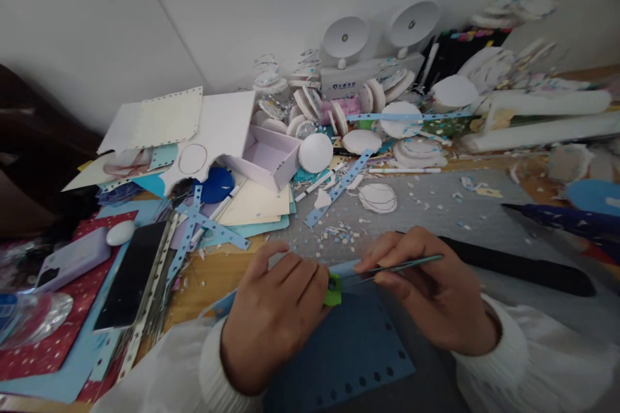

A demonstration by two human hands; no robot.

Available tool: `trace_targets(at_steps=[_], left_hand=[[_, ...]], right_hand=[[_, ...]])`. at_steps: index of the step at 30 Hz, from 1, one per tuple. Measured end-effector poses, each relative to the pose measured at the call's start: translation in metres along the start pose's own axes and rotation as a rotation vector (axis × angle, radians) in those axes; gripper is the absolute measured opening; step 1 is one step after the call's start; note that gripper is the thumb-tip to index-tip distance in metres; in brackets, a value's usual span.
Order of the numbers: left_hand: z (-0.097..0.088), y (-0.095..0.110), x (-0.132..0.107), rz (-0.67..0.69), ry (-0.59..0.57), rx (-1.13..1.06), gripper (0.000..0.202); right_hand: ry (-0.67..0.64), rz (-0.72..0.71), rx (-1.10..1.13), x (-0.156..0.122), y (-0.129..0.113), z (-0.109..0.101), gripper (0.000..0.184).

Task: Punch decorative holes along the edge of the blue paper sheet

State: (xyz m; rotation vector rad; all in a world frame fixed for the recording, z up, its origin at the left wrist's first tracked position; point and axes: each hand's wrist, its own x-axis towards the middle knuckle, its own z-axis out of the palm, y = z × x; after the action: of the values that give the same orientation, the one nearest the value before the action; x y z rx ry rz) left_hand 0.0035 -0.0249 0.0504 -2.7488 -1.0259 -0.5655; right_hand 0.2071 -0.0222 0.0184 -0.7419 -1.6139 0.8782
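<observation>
My left hand (278, 310) is closed around a small green paper punch (334, 290), most of it hidden under the fingers. Thin metal tweezers (411, 264) are pinched in my right hand (436, 287), their tips pointing left toward the punch. Whether the tips touch it I cannot tell. Beneath both hands lies a blue paper sheet (349, 355), with small dark punched shapes along its lower and right edges. Tiny punched paper bits (339, 232) are scattered on the grey mat (450, 206) just beyond my hands.
White paper discs (316, 153) crowd the back, in front of a two-headed white lamp (345, 39). A lilac box (271, 151) stands left of them. A black phone (133, 274) and a plastic bottle (36, 316) lie left. A long black object (523, 264) lies beside my right hand.
</observation>
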Motion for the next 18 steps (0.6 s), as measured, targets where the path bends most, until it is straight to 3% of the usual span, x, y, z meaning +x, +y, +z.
trace_targets(at_steps=[8, 18], left_hand=[[0.0020, -0.0002, -0.0003, 0.030, 0.009, 0.026, 0.015], [0.0035, -0.0004, -0.0009, 0.019, 0.006, 0.019, 0.015]], right_hand=[[-0.024, 0.079, 0.037, 0.0045, 0.0005, 0.0030, 0.003], [0.119, 0.120, 0.141, 0.0081, 0.0024, 0.0012, 0.003]])
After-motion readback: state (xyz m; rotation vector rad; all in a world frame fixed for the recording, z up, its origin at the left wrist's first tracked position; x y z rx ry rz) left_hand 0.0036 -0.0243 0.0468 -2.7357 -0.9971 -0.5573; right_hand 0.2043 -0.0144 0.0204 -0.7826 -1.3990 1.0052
